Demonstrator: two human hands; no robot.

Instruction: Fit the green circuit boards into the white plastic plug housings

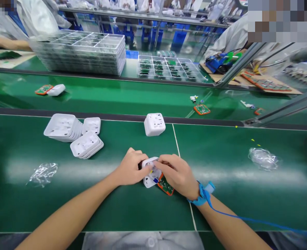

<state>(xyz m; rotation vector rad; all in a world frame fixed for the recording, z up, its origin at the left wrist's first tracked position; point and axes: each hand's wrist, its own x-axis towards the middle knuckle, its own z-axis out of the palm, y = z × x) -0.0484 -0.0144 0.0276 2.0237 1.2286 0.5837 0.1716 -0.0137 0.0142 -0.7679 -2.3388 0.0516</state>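
Observation:
A white plastic housing (151, 173) sits between my two hands just above the green mat (132, 208). My left hand (130, 167) is closed on its left side. My right hand (178, 174) is closed on its right side, over a small green circuit board with an orange rim (166, 186) that sticks out below the housing. A blue wrist strap (202, 195) with a blue cord circles my right wrist. A finished white cube-shaped housing (155, 124) stands on the mat beyond my hands.
Stacks of white covers (72, 133) lie at the left. Crumpled clear bags lie at left (42, 173) and right (263, 158). Beyond a dark strip runs a green belt (117, 97) with boards and parts. Clear trays (83, 50) are stacked behind it. Other people work at the far side.

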